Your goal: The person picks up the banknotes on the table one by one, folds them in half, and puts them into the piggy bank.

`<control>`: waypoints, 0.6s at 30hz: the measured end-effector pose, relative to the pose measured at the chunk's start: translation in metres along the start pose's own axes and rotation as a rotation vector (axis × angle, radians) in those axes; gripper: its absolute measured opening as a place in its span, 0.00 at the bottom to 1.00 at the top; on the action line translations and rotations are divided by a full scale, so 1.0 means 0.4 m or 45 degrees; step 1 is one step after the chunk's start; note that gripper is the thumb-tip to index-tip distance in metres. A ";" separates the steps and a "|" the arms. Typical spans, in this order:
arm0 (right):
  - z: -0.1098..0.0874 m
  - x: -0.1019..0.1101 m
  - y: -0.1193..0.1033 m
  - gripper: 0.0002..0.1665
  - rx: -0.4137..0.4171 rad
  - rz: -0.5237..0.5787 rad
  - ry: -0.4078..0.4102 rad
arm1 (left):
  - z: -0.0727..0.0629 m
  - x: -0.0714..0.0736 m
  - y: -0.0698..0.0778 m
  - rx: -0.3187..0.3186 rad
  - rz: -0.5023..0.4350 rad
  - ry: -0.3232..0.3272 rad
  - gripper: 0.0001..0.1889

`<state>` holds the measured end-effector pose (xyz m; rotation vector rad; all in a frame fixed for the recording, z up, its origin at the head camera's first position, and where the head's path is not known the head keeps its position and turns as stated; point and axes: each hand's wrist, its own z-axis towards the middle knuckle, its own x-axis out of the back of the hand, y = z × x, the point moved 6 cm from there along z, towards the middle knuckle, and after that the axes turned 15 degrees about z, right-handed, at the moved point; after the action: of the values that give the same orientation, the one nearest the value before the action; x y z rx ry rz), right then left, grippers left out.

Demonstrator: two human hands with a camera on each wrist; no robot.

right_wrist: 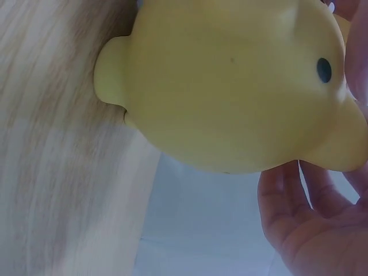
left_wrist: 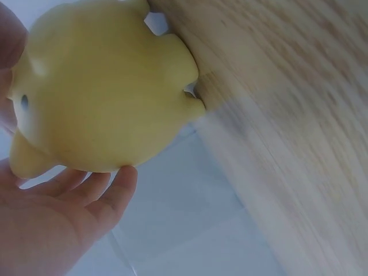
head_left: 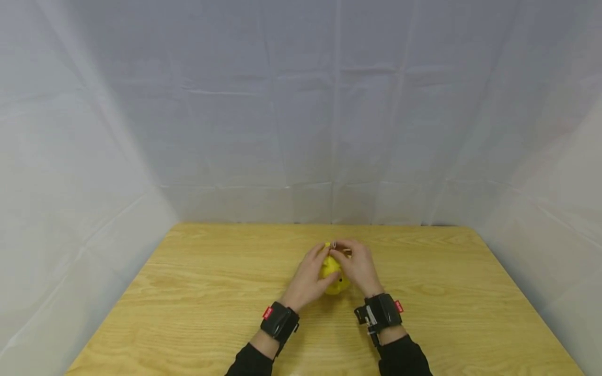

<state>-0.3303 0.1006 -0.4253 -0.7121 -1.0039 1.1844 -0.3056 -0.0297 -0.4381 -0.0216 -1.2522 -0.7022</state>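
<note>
A round, smooth yellow pig-like figure (head_left: pixel 333 286) with dark eyes, ears and stubby feet stands on the table between both hands. Curled round its left side, the left hand (head_left: pixel 307 278) has its thumb near the face and its other fingers against the side, as the left wrist view shows. From the right, the right hand (head_left: pixel 361 267) brings its thumb and forefinger together at the figure's far top. There a small white loop (head_left: pixel 334 244) shows at the fingertips, beside a bit of yellow. The remaining right fingers (right_wrist: pixel 282 198) lie along the figure's side by the ear.
The light wooden table (head_left: pixel 211 282) spreads out on both sides of the hands. Pale creased sheeting (head_left: pixel 301 130) hangs behind it and along its left and right edges. Each wrist wears a black strapped device (head_left: pixel 280 321).
</note>
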 end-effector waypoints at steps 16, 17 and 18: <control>-0.002 0.004 0.015 0.21 -0.121 -0.040 -0.087 | 0.020 -0.026 -0.030 0.097 -0.079 -0.060 0.46; -0.002 0.005 0.015 0.21 -0.125 -0.041 -0.087 | 0.022 -0.028 -0.033 0.105 -0.085 -0.064 0.46; -0.002 0.005 0.017 0.21 -0.125 -0.044 -0.087 | 0.023 -0.029 -0.035 0.110 -0.093 -0.066 0.46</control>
<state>-0.3321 0.1044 -0.4310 -0.7333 -1.1333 1.1418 -0.3221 -0.0317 -0.4502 0.0779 -1.3372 -0.7131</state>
